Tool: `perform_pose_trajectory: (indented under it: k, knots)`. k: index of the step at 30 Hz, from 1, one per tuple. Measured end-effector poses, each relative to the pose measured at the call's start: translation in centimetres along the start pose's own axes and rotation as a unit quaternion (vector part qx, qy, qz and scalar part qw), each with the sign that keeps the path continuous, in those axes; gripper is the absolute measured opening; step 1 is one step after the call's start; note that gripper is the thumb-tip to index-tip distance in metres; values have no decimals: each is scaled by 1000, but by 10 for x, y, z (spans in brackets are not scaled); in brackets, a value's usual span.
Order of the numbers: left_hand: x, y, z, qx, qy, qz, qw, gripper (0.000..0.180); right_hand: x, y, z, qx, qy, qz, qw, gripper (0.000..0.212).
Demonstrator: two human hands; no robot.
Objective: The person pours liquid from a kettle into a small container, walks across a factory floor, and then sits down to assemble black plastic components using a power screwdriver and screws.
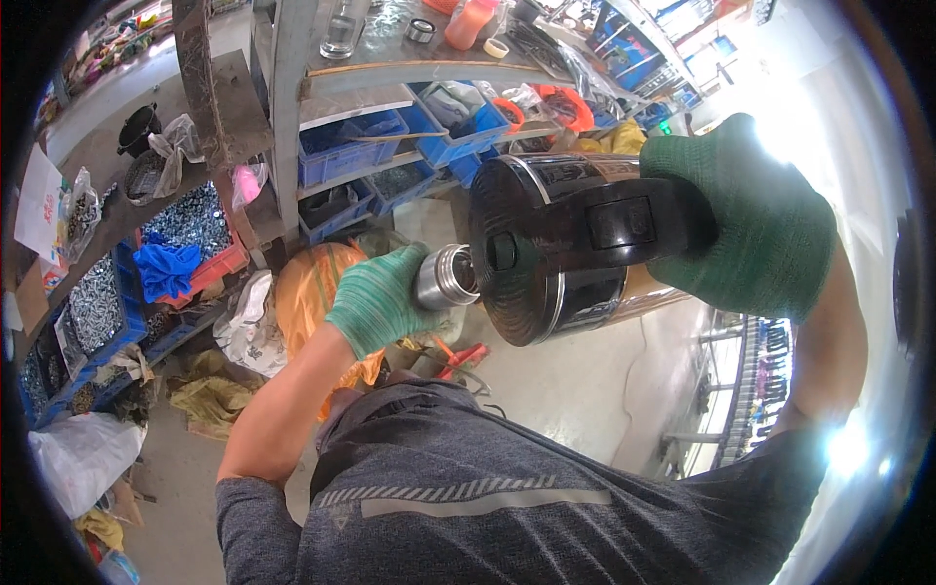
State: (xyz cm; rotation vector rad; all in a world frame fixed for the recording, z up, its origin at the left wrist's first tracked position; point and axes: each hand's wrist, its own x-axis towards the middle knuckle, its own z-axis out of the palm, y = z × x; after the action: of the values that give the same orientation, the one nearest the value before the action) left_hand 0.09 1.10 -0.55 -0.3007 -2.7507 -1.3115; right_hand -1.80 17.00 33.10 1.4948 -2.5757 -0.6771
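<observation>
My left hand (380, 297), in a green knitted glove, is wrapped round a small steel flask (447, 277) with a threaded, uncapped mouth. A large kettle (526, 244) with a black lid and handle and a shiny body lies tipped on its side in the air. Its lid end is right by the flask's mouth; whether liquid flows between them I cannot tell. My right hand (746, 219), also gloved in green, grips the kettle by its black handle, the fingers partly hidden behind it.
Ahead stands a metal rack with blue bins (353, 146) and a worktop (390, 73) bearing a glass jar (341, 31). Bins of metal fasteners (96, 304) are at the left. An orange sack (310, 292) lies behind my left hand; a red object (466, 359) is on the floor.
</observation>
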Motion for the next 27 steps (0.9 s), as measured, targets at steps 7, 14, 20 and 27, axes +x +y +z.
perform_pose_trajectory:
  k: [7,14,20,27]
  knots:
    - [8,8,0,-17,-5,3,1000,75,-20,14,10,-21,6,32,999,65]
    - [8,1,0,-76,20,5,997,80,-58,75,105,275,87,221,932,36]
    - [37,9,1,-93,21,23,995,74,-140,86,259,639,315,255,654,50]
    - [76,33,-8,-123,35,13,992,72,-169,38,395,833,458,248,185,49]
